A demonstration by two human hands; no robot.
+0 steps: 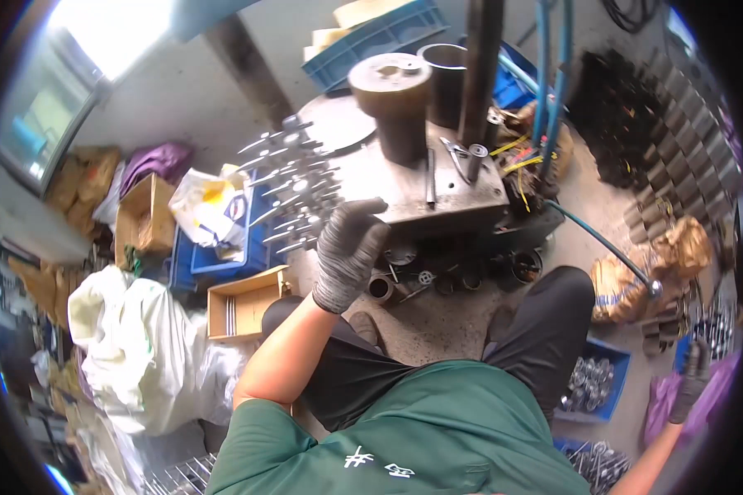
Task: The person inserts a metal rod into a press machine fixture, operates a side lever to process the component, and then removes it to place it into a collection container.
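Observation:
My left hand (348, 257), in a grey knit glove, hovers at the front left edge of the metal machine table (462, 198). Its thumb and forefinger are apart, and I see nothing between them. Just beyond it, a pile of metal rods with round heads (297, 186) lies at the table's left side. My right hand (690, 384), gloved too, reaches far out to the right with its fingers stretched. It is beside a purple bag (659, 404) and below some shiny metal parts (714, 326); whether it touches them I cannot tell.
A thick round post (390, 107) and a dark upright column (480, 74) stand on the machine. Pliers (458, 161) lie there. Around me are a cardboard box (243, 305), a white sack (132, 346), a blue crate of metal rings (594, 379) and stacked grey cylinders (693, 157).

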